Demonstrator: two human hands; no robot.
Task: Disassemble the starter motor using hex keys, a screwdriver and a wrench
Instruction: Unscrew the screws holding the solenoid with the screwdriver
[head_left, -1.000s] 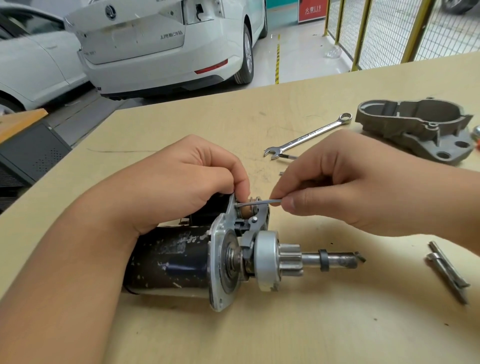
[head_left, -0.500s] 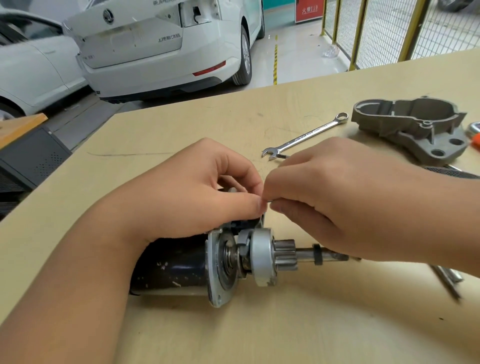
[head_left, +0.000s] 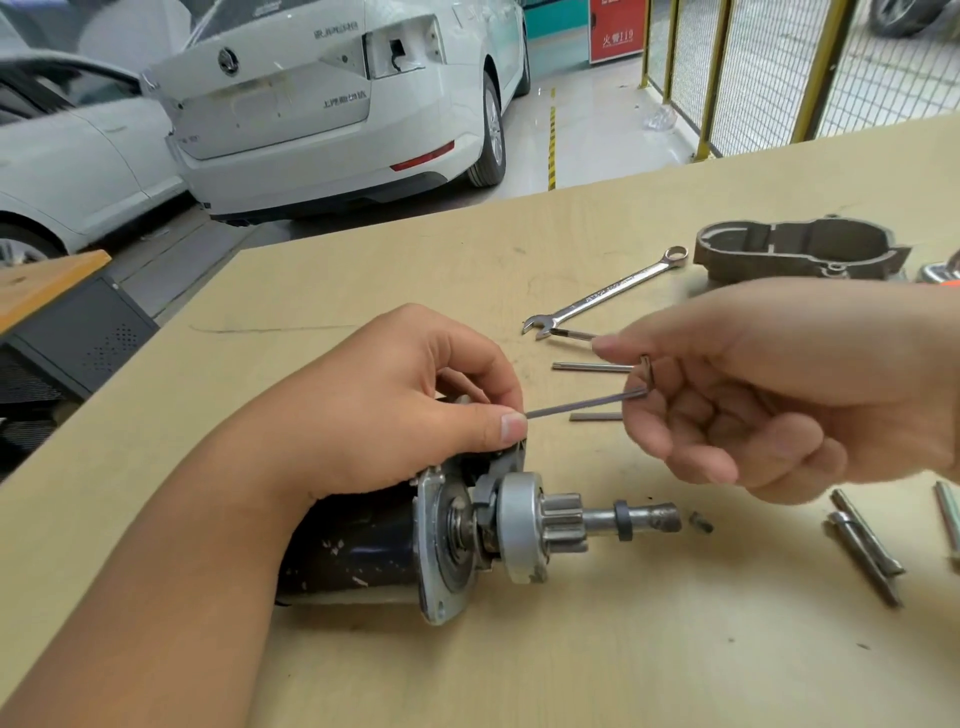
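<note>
I work at a pale wooden worktop (head_left: 363, 291) that fills the lower frame; beyond its far edge, in the upper left, white cars (head_left: 322, 104) stand on a grey workshop floor, and a yellow mesh fence (head_left: 769, 67) closes the upper right. The starter motor (head_left: 457, 535) lies on its side at lower centre, its long axis running left to right, the dark body to the left and the pinion shaft pointing right. My left hand (head_left: 405, 410) rests on top of it, thumb and forefinger curled at the flange. My right hand (head_left: 769, 384) hovers right of centre, its grip pinching the bent end of a hex key (head_left: 587, 402) whose long arm reaches left to my left thumb. A wrench (head_left: 605, 293) and a grey housing (head_left: 800, 249) lie farther back on the right.
</note>
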